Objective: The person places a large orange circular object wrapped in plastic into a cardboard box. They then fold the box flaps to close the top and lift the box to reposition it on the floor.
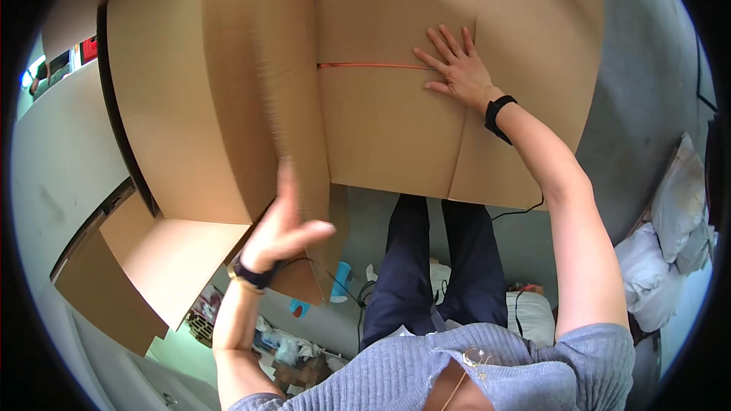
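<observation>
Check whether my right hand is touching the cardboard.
Touching: the head view shows the right hand spread flat against the face of the cardboard, with no gap visible beneath it.

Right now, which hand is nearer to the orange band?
Right. The right hand is at the visible right end of the band; the left hand is below its left end.

I see by fairly bright, soft daylight, with glare at left. My left hand [280,237] and the flap [264,87] smear with motion; edges bow toward the black rim.
</observation>
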`<move>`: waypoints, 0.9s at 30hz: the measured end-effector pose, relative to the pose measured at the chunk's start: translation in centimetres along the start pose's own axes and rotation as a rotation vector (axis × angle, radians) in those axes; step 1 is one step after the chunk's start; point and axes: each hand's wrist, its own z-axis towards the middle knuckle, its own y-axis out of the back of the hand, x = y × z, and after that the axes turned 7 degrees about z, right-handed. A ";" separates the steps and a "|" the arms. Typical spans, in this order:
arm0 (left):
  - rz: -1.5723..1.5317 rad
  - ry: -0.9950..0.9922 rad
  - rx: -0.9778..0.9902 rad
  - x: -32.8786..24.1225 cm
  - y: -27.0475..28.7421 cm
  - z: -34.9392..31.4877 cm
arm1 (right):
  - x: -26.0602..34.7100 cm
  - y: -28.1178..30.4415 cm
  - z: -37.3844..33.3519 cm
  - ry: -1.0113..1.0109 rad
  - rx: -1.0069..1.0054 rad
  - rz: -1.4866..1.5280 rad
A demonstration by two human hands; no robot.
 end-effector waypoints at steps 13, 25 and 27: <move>0.759 0.094 -0.332 7.2 -24.0 16.5 | -2.4 -1.0 -0.6 -0.011 -0.406 0.514; 0.665 0.255 -0.360 9.7 -28.8 16.3 | 3.0 2.8 -9.8 -0.374 -0.399 0.440; 0.647 0.344 -0.342 11.3 -28.7 17.3 | 4.5 1.6 -10.5 -0.405 -0.248 0.359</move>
